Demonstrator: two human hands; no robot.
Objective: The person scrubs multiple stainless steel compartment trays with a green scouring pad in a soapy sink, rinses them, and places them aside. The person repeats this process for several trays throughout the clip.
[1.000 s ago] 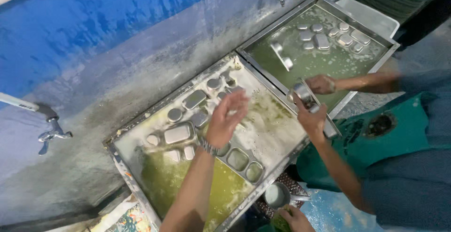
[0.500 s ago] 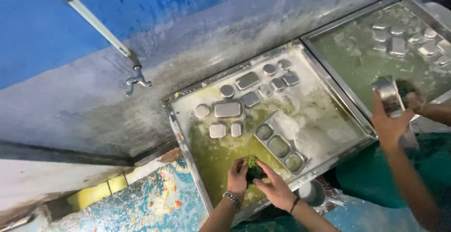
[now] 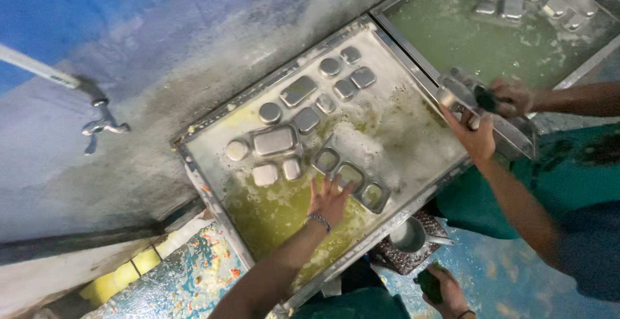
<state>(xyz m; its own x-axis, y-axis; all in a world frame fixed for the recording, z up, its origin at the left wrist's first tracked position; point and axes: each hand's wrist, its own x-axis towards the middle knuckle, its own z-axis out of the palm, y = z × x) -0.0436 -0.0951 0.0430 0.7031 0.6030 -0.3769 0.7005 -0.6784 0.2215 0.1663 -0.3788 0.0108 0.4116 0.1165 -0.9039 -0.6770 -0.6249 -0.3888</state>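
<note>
Fingers (image 3: 336, 186) spread (left hand (image 3: 329, 204)) over tray (image 3: 352, 175)

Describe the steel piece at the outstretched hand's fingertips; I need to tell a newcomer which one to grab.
Look in the nearer, foamy wash basin, near its front edge, where the left hand spreads open. At its fingertips lies a three-cup steel tray, its joined cups in a row, open side up. All its neighbours are single loose tins, round or rectangular.
</note>
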